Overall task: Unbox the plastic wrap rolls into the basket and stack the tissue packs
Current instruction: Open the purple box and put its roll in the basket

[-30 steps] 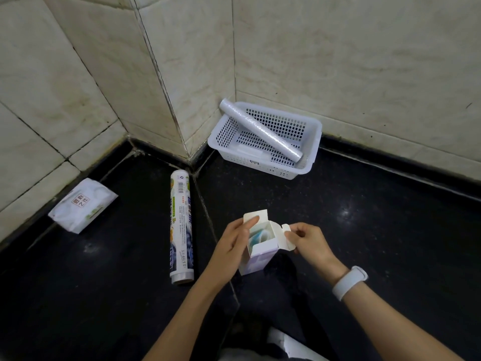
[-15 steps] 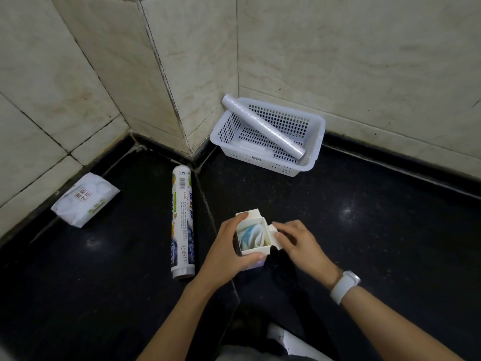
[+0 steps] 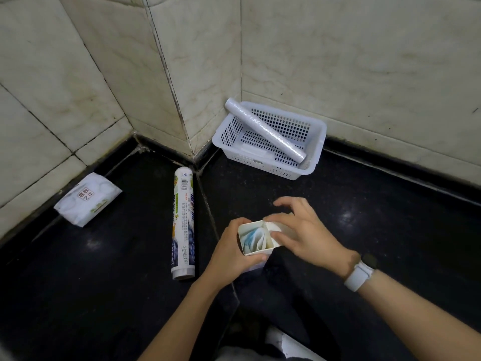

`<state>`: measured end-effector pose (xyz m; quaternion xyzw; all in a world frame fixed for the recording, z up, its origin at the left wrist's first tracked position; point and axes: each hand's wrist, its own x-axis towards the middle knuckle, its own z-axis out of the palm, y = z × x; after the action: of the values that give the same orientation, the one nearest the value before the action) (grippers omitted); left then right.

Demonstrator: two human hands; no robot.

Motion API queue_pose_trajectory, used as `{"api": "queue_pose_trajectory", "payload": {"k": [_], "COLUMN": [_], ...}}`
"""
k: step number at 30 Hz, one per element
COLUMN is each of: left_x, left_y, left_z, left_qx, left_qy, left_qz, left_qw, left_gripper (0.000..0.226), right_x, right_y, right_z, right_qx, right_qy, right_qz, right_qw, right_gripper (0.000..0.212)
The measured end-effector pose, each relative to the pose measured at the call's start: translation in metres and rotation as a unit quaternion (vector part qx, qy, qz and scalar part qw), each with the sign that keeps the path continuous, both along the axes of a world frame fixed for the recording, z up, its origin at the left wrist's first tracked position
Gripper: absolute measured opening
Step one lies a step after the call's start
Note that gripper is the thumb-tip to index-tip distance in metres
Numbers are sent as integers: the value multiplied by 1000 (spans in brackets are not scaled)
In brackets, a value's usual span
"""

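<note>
**Open box in hand, one roll already in the basket**

Between your two hands, low and centre, stands the box (image 3: 256, 241), upright with its top flaps open and a rolled blue-and-white sheet showing inside. Your left hand (image 3: 234, 252) holds the grip here, fingers wrapped round the box's side; your right hand (image 3: 304, 230) rests at the open mouth, fingers loosely spread over a flap, gripping nothing that I can make out.

Judging by the thin card, the box is light and crushes easily, so keep the left-hand hold gentle and low on the body. Whatever is inside looks soft and slick; pinch it near the top edge and draw it straight up.

Count: one box; one bare roll (image 3: 264, 132) lying slantwise in the basket (image 3: 318, 152), its upper end propped on the rim; one printed roll (image 3: 183, 225) lying on the floor left of your hands; one basket in the corner; one tissue pack (image 3: 87, 198) against the left wall, so nothing is stacked yet.
</note>
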<state>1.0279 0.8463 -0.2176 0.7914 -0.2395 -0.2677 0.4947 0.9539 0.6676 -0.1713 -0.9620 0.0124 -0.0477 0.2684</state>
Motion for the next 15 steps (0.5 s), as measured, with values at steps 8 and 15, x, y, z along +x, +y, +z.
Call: {"api": "queue_pose_trajectory", "payload": {"k": [8, 15], "left_x": [-5, -6], "left_y": [-14, -27], "left_z": [9, 10], "left_qx": [29, 33], "left_qy": [-3, 44], "left_qz": [-56, -66], "left_qw": [998, 996], "left_gripper": [74, 77], "right_x": [21, 24], "right_y": [-4, -8], "right_z": [30, 24], "right_qx": [-278, -249], "right_qy": [126, 172], "right_qz": [166, 164], "right_qw": [938, 939], "right_gripper": [46, 37]}}
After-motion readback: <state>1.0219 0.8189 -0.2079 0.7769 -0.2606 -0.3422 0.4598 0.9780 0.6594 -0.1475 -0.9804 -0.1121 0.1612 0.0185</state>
